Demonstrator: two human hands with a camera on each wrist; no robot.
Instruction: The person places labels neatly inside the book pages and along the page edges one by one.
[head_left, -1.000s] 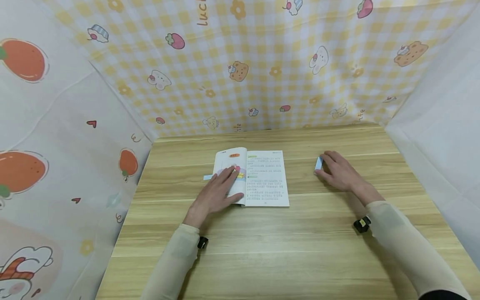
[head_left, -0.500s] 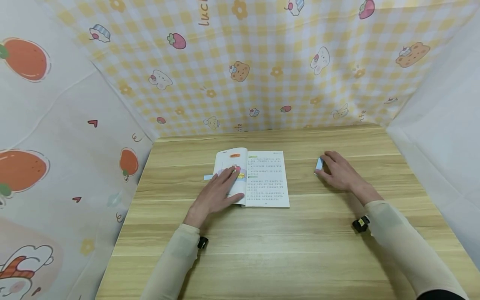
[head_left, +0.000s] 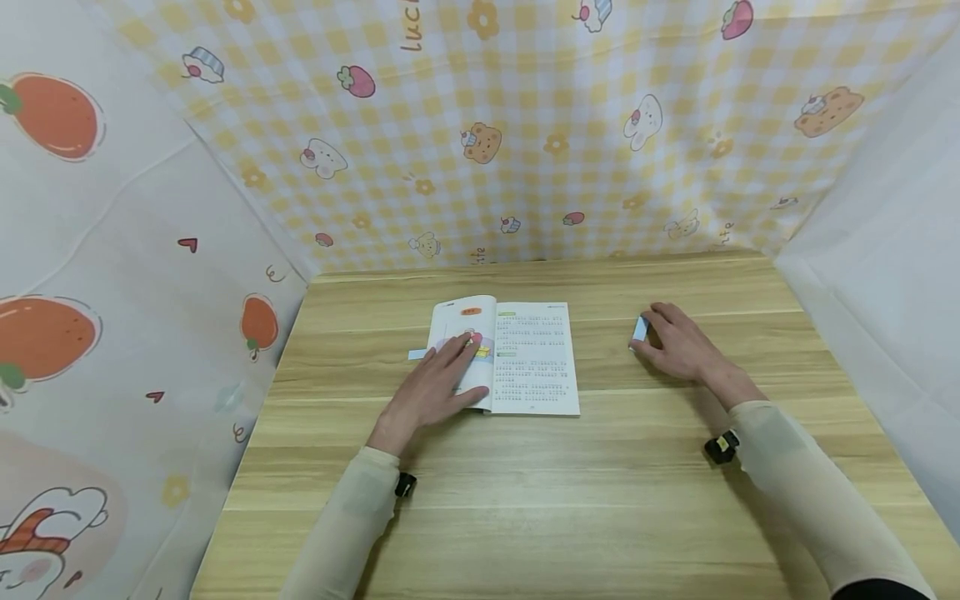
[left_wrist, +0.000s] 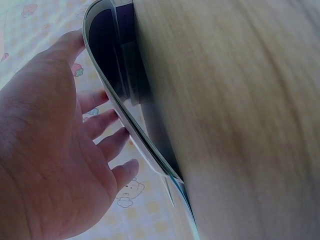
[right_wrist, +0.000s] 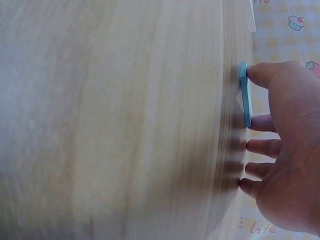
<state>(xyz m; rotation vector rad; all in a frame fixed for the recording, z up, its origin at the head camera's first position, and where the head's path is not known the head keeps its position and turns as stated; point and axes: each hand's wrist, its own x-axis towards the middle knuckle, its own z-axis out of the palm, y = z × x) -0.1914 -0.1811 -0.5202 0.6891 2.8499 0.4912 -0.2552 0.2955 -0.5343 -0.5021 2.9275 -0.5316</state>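
A book (head_left: 534,358) lies open on the wooden table, its left side bulging up toward the spine. My left hand (head_left: 433,385) rests on its illustrated left page with fingers extended. The left wrist view shows that hand's fingertips against the curved pages (left_wrist: 117,102), with a dark hollow underneath. A light-blue strip (head_left: 417,355) sticks out past the book's left edge. To the right of the book, my right hand (head_left: 677,343) holds a small light-blue block (head_left: 639,328) by its ends with thumb and index finger. In the right wrist view the block (right_wrist: 245,95) lies along the tabletop.
The wooden table (head_left: 525,500) meets a yellow checked cloth (head_left: 525,183) at the back. Printed white cloth (head_left: 150,292) hangs at the left, and plain white cloth (head_left: 877,250) at the right. Black wrist cameras (head_left: 722,447) sit on both sleeves.
The head view shifts very slightly. Both hands, the book and the blue block otherwise stay in place.
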